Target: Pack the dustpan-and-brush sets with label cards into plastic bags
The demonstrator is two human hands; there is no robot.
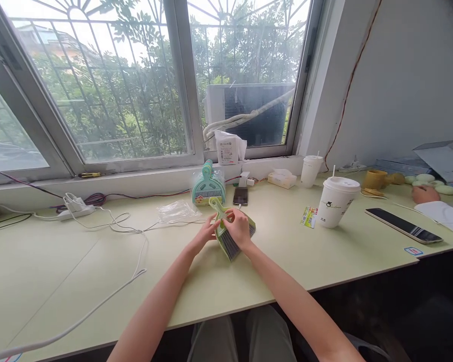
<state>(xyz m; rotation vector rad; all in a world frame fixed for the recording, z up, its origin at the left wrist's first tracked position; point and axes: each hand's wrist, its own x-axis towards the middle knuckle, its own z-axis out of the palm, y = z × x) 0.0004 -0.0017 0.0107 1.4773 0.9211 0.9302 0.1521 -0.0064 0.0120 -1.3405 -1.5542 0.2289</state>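
- In front of me, just over the pale green worktop [196,281], I have the light green plastic brush-and-dustpan set with dark grey bristles [230,245] in both hands.
- My right hand [238,226] grasps it from the front, thumb and fingers pinched at the base of the handle; my left hand [209,230] grasps its left edge. Neither grip is released.
- The brush could slip out of the pan, I judge, if my right pinch pulled while my left only steadied the edge; how firmly the two parts fit together I cannot tell.
- The set could also swivel, since both grips sit near the handle and the wide bristle end has no hand below it.
- Swung backward, the handle might knock the teal brush sets in clear plastic wrap [207,190] or catch the white charging cable by the small black phone [240,195].
- Against my grip, the set lies tilted: its looped handle end rises above my fingers to the upper left, the bristles fan out below them toward me, and a green edge shows beyond my right knuckles.
- Whether the lowest bristle corner touches the worktop, I cannot tell.
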